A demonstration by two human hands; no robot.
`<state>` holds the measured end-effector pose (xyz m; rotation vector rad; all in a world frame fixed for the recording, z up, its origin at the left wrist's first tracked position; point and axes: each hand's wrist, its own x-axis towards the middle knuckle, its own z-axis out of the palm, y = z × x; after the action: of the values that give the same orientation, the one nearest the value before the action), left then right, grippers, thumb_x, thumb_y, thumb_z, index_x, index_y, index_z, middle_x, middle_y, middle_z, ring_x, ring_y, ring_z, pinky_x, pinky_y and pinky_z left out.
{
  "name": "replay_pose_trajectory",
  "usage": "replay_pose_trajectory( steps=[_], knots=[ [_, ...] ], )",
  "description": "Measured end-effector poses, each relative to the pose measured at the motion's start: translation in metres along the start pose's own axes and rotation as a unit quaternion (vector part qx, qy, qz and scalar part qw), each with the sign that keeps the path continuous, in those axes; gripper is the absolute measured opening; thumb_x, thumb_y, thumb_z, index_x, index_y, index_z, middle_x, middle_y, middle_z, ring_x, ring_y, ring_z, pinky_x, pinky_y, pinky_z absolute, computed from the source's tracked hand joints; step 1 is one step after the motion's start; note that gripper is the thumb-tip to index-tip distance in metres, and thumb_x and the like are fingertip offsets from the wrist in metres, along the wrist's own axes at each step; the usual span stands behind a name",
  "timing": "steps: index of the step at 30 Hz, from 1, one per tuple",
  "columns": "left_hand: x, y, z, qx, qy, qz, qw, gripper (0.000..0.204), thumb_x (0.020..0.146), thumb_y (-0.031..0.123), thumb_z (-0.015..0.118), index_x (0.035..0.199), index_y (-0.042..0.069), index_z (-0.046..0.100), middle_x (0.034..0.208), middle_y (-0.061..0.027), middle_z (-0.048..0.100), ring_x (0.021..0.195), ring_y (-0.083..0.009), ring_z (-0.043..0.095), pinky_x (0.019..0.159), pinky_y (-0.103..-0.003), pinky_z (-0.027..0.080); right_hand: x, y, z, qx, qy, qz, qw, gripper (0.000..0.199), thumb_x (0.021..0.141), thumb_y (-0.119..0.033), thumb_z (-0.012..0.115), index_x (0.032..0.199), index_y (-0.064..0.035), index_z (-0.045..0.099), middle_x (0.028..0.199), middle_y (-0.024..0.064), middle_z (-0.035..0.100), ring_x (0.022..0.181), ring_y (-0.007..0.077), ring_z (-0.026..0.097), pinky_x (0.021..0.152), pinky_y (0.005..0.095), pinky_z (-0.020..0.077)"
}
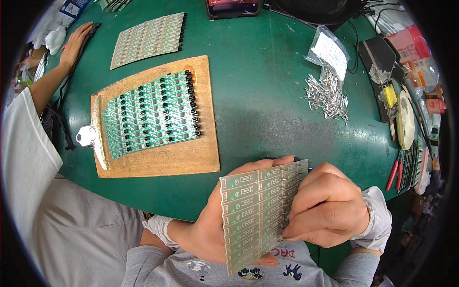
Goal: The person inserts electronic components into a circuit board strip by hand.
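Observation:
My left hand (210, 225) holds a pale panel of small circuit boards (251, 210) upright from behind, thumb along its lower edge. My right hand (327, 210) is closed against the panel's right side, fingertips pinched at its edge; whatever small part they may hold is hidden. A pile of small silver metal pins (329, 95) lies on the green table (258, 95) beyond my right hand. To the left, a wooden clipboard (191, 158) carries a green board panel (150, 112) populated with black components.
Another person's arm and hand (74, 43) rest at the far left edge. A second pale panel (148, 38) lies at the back left. A plastic bag (330, 52), a phone (233, 7), red-handled cutters (395, 174) and assorted tools crowd the right rim.

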<state>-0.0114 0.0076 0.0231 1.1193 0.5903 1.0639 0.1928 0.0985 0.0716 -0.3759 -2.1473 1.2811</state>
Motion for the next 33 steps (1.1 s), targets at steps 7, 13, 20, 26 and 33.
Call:
replay_pose_trajectory(
  steps=[7,13,20,26,33],
  knots=[
    [0.001,0.006,-0.001,0.004,-0.002,-0.02,1.0,0.124,0.064,0.009,0.093,0.153,0.002,0.008,0.16,-0.0247,0.013,0.144,-0.0317,0.031,0.112,-0.046,0.037,0.0,-0.001,-0.001,-0.002,-0.005,0.007,1.0,0.02,0.066,-0.008,0.082,0.083,-0.0042,0.072,0.089,0.0059,0.062,0.074,0.0219,0.058,0.063,0.0322,0.0477],
    [-0.003,-0.006,0.007,-0.078,0.034,0.042,0.995,0.123,0.065,0.009,0.093,0.153,0.002,0.007,0.16,-0.0245,0.014,0.144,-0.0322,0.03,0.113,-0.047,0.036,0.001,0.0,-0.001,0.001,-0.012,-0.007,1.0,0.019,0.066,-0.009,0.08,0.082,-0.0044,0.072,0.089,0.0068,0.062,0.073,0.022,0.058,0.063,0.0317,0.0482],
    [-0.003,-0.001,0.004,-0.067,0.028,-0.026,0.997,0.122,0.064,0.01,0.093,0.152,0.0,0.009,0.159,-0.0238,0.018,0.143,-0.0318,0.032,0.113,-0.046,0.036,0.0,0.001,0.0,-0.055,0.003,-0.065,0.996,0.016,0.067,-0.008,0.075,0.083,-0.0052,0.072,0.09,0.0071,0.062,0.071,0.0211,0.059,0.06,0.0287,0.0509],
    [-0.001,0.001,0.004,-0.08,0.023,-0.03,0.996,0.122,0.063,0.013,0.095,0.151,-0.001,0.012,0.158,-0.0237,0.02,0.143,-0.0308,0.033,0.113,-0.045,0.036,-0.001,0.003,-0.004,-0.064,-0.02,-0.07,0.995,0.018,0.068,-0.005,0.075,0.086,-0.0086,0.074,0.092,0.0033,0.063,0.075,0.0177,0.058,0.063,0.0267,0.0484],
    [-0.003,-0.002,0.013,-0.157,0.072,0.001,0.985,0.122,0.063,0.013,0.095,0.151,0.0,0.012,0.158,-0.0245,0.02,0.144,-0.033,0.031,0.114,-0.047,0.034,-0.004,0.001,-0.004,-0.111,-0.044,-0.098,0.988,0.02,0.074,-0.003,0.072,0.092,-0.0115,0.076,0.095,0.0001,0.063,0.081,0.0148,0.057,0.069,0.0254,0.0465]
  ],
)
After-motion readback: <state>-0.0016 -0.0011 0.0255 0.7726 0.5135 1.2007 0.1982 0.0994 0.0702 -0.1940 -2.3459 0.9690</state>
